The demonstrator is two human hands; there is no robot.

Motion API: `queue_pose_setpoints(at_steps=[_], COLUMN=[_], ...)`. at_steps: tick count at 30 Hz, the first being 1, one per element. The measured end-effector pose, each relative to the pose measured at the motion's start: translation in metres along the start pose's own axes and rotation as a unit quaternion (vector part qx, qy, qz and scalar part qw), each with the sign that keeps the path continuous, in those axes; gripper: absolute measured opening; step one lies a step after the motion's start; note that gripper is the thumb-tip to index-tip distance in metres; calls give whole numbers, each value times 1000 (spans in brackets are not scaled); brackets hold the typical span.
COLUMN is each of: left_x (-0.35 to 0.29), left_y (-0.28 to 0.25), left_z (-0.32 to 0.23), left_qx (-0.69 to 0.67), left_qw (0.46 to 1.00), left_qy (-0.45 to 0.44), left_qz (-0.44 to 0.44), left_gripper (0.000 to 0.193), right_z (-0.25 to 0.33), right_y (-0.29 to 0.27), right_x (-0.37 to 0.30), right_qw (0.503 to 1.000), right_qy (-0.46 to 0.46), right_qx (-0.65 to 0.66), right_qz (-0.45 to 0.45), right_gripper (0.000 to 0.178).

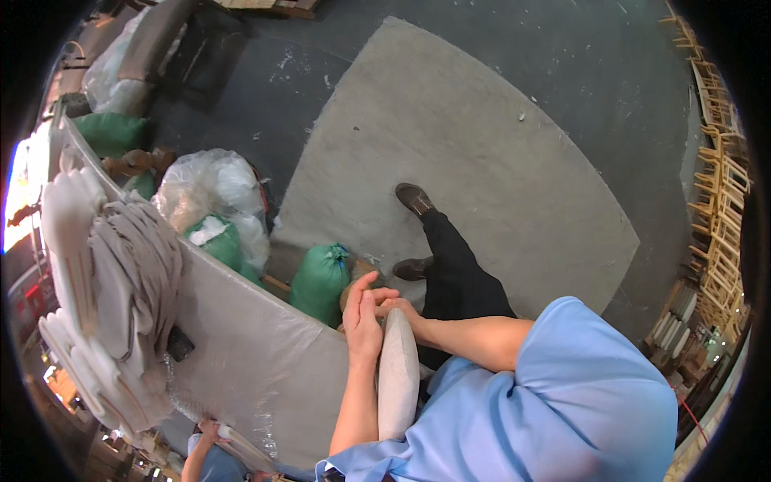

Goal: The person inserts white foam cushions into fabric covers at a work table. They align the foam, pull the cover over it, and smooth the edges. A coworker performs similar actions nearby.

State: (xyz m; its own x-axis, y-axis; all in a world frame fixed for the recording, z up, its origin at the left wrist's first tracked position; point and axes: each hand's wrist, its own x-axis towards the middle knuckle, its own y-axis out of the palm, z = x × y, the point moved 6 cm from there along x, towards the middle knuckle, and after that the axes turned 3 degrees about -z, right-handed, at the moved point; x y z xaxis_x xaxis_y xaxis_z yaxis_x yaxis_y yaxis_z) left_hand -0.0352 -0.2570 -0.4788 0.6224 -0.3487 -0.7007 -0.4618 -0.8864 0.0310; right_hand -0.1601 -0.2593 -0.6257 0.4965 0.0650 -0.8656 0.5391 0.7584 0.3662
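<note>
A pale grey padded cushion is seen edge-on, lying between my left forearm and my body. My left hand is alongside its far end, with fingers and thumb stretched out and apart. At that same end my right hand reaches round from the other side, its fingers bent at the cushion's edge and partly hidden. The fingertips of both hands come close together just beyond the cushion.
A long grey-covered table on the left bears stacked grey covers and a small black object. Green sacks and a clear plastic bag stand beyond it. Another person's hand shows lower left. Wooden frames line the right.
</note>
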Motion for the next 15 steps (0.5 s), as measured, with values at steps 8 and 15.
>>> queue_pose_setpoints(at_steps=[8,15], left_x=[-124,-186], left_y=[-63,-98], left_z=[4,60], left_qx=[133,263], left_qw=[978,946], left_qy=[124,49], left_qz=[-99,-181], left_gripper=[29,28], right_z=[142,146], right_y=[-30,19], right_x=[-86,-100], right_qw=[966,960], right_qy=[-253,-251], right_qx=[17,-35], right_qz=[-42,118], right_gripper=[37,59])
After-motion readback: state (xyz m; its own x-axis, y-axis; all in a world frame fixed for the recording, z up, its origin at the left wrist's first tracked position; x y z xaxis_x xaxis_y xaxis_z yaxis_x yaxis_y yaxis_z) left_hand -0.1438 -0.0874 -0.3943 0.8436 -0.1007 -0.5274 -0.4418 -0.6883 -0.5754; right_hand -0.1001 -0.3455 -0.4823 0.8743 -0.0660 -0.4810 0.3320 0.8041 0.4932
